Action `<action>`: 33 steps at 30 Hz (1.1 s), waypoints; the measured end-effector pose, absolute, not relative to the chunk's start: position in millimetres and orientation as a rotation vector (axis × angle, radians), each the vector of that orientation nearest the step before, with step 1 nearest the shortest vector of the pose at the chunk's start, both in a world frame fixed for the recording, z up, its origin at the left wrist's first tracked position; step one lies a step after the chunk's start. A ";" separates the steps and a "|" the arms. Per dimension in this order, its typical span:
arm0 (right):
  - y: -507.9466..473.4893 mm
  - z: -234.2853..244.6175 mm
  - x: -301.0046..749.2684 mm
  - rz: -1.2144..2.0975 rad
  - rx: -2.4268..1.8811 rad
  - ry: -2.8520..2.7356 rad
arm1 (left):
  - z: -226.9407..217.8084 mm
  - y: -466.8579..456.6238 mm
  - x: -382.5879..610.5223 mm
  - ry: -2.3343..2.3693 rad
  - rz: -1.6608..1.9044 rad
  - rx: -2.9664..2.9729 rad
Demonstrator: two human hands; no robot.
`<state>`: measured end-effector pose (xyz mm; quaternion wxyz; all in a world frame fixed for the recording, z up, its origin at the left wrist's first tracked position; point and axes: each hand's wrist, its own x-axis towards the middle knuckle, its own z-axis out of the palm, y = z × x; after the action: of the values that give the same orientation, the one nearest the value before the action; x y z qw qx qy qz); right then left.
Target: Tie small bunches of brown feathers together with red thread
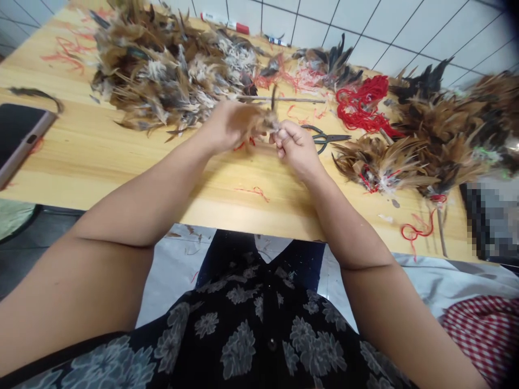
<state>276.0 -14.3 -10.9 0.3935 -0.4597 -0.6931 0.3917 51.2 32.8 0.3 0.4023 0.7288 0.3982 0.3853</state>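
A pale wooden surface (101,162) carries a large heap of loose feathers (162,70) towards its far left corner. A dark phone (20,138) lies at the left edge. Near the middle lie a thin stick (292,100) and scissors (324,138), with a tangle of red string (365,105) just beyond the scissors. Bound feather bundles (425,156) crowd the right edge. A marker (227,22) rests along the far edge, and red thread scraps (255,190) lie near the front edge.

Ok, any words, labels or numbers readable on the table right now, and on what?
None can be read.
Red-capped marker: any print too small and blurred.
Second pen: marks too small.
Phone: screen dark, no text.
Pixelated block: unreadable.
Feather bunch held by left hand and right hand: no text.
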 end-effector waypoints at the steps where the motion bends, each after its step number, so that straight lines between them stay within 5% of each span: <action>1: -12.2 -14.3 275.4 1.046 -1.163 -1.654 | -3.5 31.1 55.2 1.012 0.969 1.871; 7: 2.6 -39.2 276.2 1.075 -1.268 -1.426 | -12.4 11.3 71.1 0.985 0.979 2.297; 17: -24.6 -6.4 274.8 0.290 -1.799 -2.108 | 1.0 -7.7 77.7 1.014 0.873 2.397; 24: -16.5 -12.8 280.2 0.702 -1.304 -2.272 | 19.9 23.3 51.8 1.051 0.829 2.231; 33: -18.1 -12.4 271.8 1.463 -1.045 -1.286 | -11.7 36.9 54.8 1.010 0.865 2.025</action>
<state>271.8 -18.1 -12.4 0.4488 -0.4224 -0.5200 0.5914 54.8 36.9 -11.7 0.3519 0.7823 0.3904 0.3342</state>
